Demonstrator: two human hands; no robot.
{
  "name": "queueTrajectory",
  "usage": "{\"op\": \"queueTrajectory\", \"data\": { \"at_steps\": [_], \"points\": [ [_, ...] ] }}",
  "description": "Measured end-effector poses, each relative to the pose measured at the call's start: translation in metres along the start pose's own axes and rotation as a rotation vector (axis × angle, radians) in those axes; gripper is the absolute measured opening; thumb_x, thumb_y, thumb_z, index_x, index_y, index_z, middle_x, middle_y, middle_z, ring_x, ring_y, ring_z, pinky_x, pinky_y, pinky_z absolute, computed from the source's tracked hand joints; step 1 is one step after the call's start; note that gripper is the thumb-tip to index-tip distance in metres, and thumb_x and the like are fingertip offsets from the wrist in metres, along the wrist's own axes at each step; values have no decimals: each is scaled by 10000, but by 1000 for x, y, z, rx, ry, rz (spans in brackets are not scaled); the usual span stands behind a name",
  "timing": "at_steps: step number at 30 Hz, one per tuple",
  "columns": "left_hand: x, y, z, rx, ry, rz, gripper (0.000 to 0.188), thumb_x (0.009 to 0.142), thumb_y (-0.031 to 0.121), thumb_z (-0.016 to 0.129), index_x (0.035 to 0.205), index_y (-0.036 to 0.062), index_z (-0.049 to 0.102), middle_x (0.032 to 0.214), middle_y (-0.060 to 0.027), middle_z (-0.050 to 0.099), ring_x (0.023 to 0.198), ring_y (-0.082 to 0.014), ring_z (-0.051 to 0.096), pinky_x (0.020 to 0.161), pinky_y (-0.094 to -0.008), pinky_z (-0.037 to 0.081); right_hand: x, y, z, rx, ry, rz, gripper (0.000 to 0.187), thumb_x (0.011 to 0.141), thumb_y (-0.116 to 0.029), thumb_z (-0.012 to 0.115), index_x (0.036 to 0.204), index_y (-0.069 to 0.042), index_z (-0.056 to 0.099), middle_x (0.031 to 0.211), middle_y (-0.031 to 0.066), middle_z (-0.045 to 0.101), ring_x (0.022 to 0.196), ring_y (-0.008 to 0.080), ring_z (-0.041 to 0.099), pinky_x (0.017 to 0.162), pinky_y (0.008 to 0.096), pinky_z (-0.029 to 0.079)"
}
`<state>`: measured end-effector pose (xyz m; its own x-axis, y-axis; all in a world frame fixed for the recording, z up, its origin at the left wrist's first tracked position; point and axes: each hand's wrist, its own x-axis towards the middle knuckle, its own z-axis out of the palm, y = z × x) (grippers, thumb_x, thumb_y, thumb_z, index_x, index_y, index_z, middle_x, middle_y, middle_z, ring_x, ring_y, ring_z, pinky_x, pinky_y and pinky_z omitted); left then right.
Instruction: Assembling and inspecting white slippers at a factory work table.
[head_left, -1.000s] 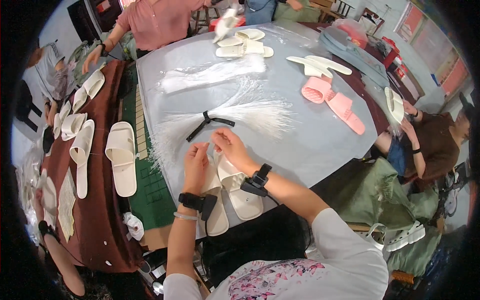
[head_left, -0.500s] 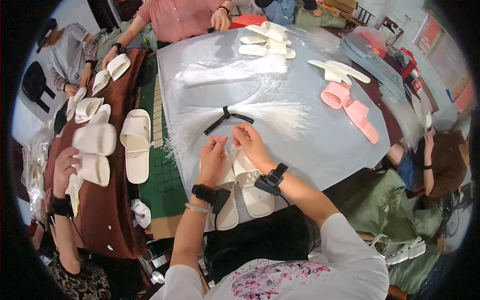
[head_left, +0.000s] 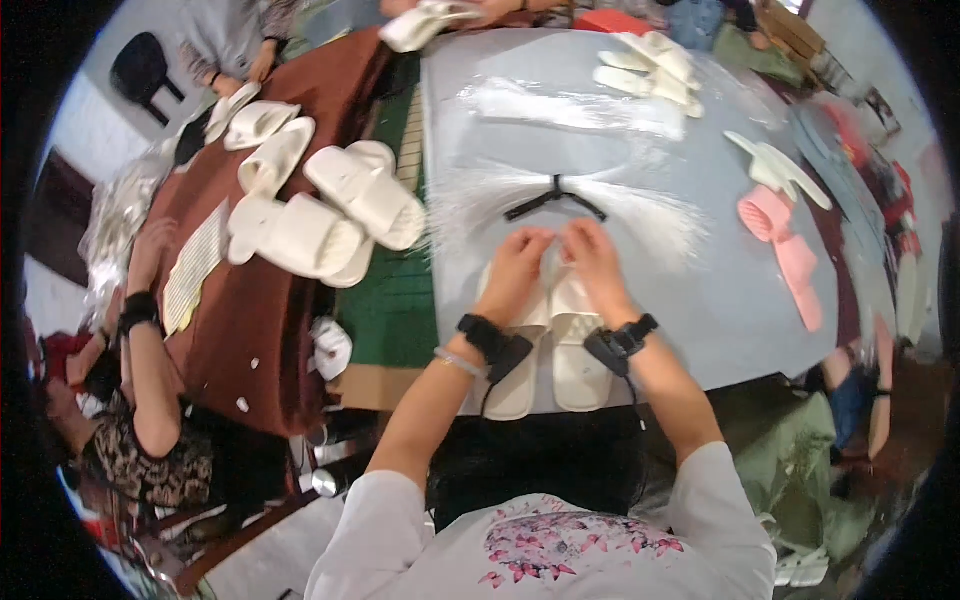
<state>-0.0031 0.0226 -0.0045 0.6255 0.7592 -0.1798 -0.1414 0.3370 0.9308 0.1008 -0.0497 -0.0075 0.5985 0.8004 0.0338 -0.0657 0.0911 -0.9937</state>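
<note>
A pair of cream slippers lies in front of me, the left slipper beside the right slipper, with their toe ends beneath my hands. My left hand and my right hand hover close together over the straps, fingers pinched. Whatever is between the fingertips is too fine to make out. Just beyond them spreads a bundle of thin clear plastic strands, bound in the middle by a black strap.
Another strand bundle lies farther back. Cream slippers and pink slippers sit to the far right. On the left, several cream slippers cover the brown cloth. Co-workers' hands are around the tables.
The view has swung left, shifting the scene rightward. At left, the slippers a co-worker was moving now rest on the table. Another slipper is in the air at the far edge. My hands remain pinched.
</note>
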Motion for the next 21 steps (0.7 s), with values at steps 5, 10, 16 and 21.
{"op": "queueTrajectory", "data": {
  "at_steps": [5,10,16,21],
  "points": [
    [-2,3,4,31,5,44,125,838,218,566,837,95,547,575,80,412,464,-11,321,425,-174,238,1,-2,-5,12,-88,-29,175,865,-189,526,931,-27,531,756,0,523,650,67,478,601,207,402],
    [-1,3,-2,-29,-96,44,119,832,203,575,831,89,542,574,86,408,463,-4,311,421,-171,219,1,-1,-2,77,-52,-25,151,862,-167,522,930,-33,530,773,1,524,652,68,475,610,201,402],
    [2,-2,-3,-85,-112,64,112,836,195,575,826,90,541,608,82,423,477,-1,311,423,-171,217,3,0,-2,88,-60,6,173,867,-180,522,954,-30,517,782,-2,519,660,66,467,614,203,402],
    [4,-4,-2,-46,-85,54,117,837,198,576,833,86,540,605,81,415,476,-4,310,423,-177,226,1,-1,-3,86,-77,-9,170,875,-182,512,957,-33,515,791,2,521,665,68,468,616,210,405]
  ]
}}
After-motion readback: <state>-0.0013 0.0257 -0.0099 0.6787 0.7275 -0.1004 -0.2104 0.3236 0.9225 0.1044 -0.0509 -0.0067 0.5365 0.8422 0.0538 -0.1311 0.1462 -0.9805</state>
